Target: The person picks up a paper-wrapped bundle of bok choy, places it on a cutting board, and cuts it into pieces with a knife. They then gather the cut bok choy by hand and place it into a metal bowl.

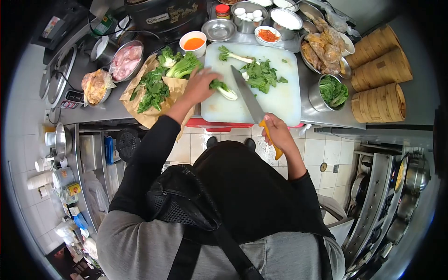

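Note:
My right hand point(276, 132) is wrapped round the yellow handle of a large kitchen knife point(248, 97). Its blade points up and left across the white cutting board point(287, 105). At the board's left edge, the fingers of my left hand point(201, 85) curl over the leafy end of a bok choy point(225, 90), whose pale base points right. Chopped greens point(262, 77) lie in a pile beside the blade. Another long-stemmed bok choy point(235, 56) rests near the board's far edge. Left of the board, more leafy greens point(156, 88) sit on an opened brown paper bag point(133, 93).
Right of the board stand a metal pot of greens point(333, 91), a bowl of bagged meat point(322, 51) and bamboo steamers point(380, 103). Behind are an orange-filled bowl point(193, 43), a pot of eggs point(249, 15) and a chopped-orange-food bowl point(267, 35). Raw meat point(126, 61) is at left.

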The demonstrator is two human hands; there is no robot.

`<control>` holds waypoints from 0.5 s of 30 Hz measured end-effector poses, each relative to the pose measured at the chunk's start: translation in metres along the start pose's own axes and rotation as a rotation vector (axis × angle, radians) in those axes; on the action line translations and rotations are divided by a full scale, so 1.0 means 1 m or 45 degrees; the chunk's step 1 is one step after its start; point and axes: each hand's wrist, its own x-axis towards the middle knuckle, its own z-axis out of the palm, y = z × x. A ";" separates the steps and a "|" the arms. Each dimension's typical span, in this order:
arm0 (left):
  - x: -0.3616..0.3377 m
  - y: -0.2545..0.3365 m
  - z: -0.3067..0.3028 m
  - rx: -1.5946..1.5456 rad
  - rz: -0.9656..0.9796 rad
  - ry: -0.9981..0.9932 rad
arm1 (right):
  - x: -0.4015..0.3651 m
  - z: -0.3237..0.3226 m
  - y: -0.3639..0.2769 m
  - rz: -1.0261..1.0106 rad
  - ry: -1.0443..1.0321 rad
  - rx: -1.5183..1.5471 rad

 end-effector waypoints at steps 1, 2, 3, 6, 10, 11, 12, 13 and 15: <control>0.014 0.005 -0.004 0.178 0.114 0.194 | 0.001 -0.004 0.006 0.017 0.019 0.019; 0.022 0.011 -0.009 0.357 0.226 0.390 | 0.000 -0.007 0.009 0.033 0.038 0.036; 0.024 0.017 -0.017 0.362 0.219 0.400 | -0.006 -0.010 0.004 0.055 0.056 0.034; 0.008 0.030 -0.019 0.215 0.101 0.239 | -0.026 -0.014 0.010 -0.182 0.178 0.031; -0.031 0.040 0.021 -0.193 0.171 0.059 | -0.067 -0.024 0.012 0.000 0.136 -0.032; -0.033 0.043 0.026 -0.218 0.100 0.097 | -0.075 -0.024 0.012 0.066 0.113 0.004; -0.035 0.045 0.030 -0.243 0.026 0.138 | -0.081 -0.024 0.012 0.076 0.116 0.003; -0.037 0.043 0.031 -0.215 -0.007 0.152 | -0.085 -0.023 0.011 0.058 0.106 -0.026; -0.041 0.043 0.030 -0.216 0.004 0.165 | -0.090 -0.020 0.008 0.045 0.096 -0.107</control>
